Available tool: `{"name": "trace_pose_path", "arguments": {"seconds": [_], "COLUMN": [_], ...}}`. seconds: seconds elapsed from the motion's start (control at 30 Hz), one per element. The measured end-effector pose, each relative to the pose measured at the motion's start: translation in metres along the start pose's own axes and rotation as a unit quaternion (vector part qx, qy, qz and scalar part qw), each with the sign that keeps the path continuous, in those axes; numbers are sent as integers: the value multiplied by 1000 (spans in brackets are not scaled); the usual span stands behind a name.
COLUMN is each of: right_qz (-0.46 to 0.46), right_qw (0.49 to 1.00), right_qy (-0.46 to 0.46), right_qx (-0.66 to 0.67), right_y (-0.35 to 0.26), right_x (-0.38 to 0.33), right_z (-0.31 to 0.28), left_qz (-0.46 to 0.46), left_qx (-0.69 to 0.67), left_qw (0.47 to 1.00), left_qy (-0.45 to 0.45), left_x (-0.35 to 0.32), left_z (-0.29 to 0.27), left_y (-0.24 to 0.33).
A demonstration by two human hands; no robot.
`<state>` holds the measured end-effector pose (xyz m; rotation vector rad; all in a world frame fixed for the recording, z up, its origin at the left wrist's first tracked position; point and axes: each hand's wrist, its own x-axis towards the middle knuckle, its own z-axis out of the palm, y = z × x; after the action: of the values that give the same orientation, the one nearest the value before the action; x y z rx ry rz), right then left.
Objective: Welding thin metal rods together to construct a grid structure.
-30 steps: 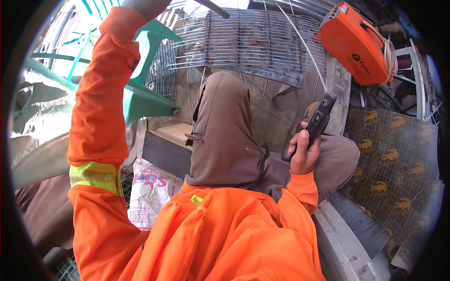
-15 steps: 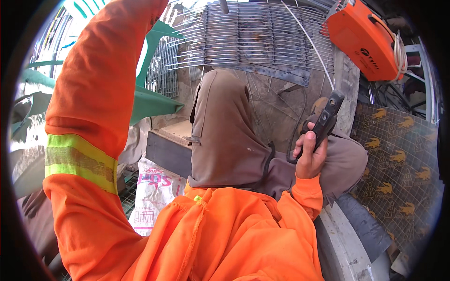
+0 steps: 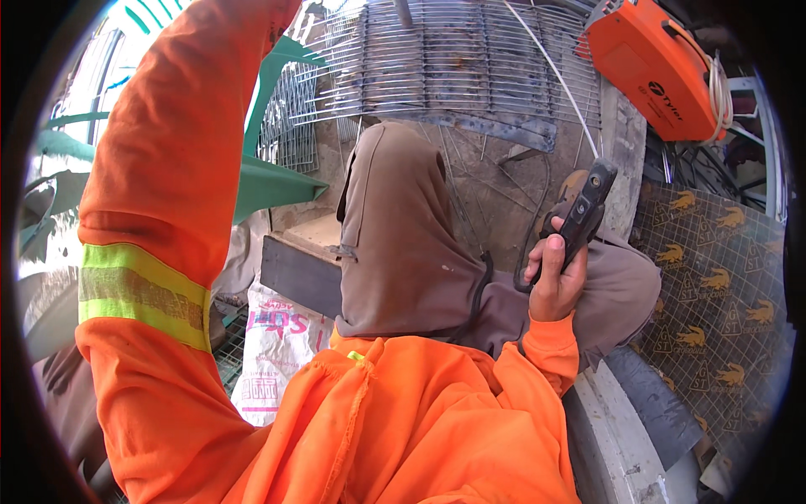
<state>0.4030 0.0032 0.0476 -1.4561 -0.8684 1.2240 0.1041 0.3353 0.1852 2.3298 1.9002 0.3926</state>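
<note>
My right hand (image 3: 556,273) is closed round a black welding electrode holder (image 3: 590,202), in front of my bent right leg. From the holder's far end a long, thin, whitish welding rod (image 3: 554,71) slants up and left across the metal grille (image 3: 457,67). The grille of thin parallel bars lies ahead of my knees, with the rod passing over its right part. My left arm (image 3: 159,185), in an orange sleeve with a yellow-green band, reaches up past the top edge, so my left hand is out of sight. A grey metal bar end (image 3: 403,13) shows at the top.
An orange welding machine (image 3: 651,71) with a coiled pale cable stands at the far right. Below it lies a dark patterned board (image 3: 714,294). Green plastic chair parts (image 3: 273,185) are at the left, near a wooden box (image 3: 302,273) and a white printed sack (image 3: 273,353).
The view has shifted very slightly. My right hand keeps its grip on the electrode holder, and my left arm stays raised.
</note>
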Motion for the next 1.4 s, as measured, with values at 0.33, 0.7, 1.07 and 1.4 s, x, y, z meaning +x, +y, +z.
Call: {"name": "trace_pose_path", "arguments": {"seconds": [0.33, 0.7, 1.07, 1.4], "right_qz": [-17, -13, 8, -20], "right_qw": [999, 999, 998, 984], "right_qy": [-35, -32, -10, 174], "right_qx": [-22, -23, -57, -22], "right_y": [-1, -1, -11, -76], "right_x": [0, 1, 6, 76], "right_z": [-1, 1, -11, -145], "left_qz": [39, 16, 10, 11], "left_qx": [43, 20, 9, 185], "left_qw": [998, 996, 996, 981], "left_qy": [-40, -88, -84, -64], "left_x": [16, 5, 8, 41], "left_z": [-1, -12, -7, 10], "left_y": [-15, -7, -6, -93]}}
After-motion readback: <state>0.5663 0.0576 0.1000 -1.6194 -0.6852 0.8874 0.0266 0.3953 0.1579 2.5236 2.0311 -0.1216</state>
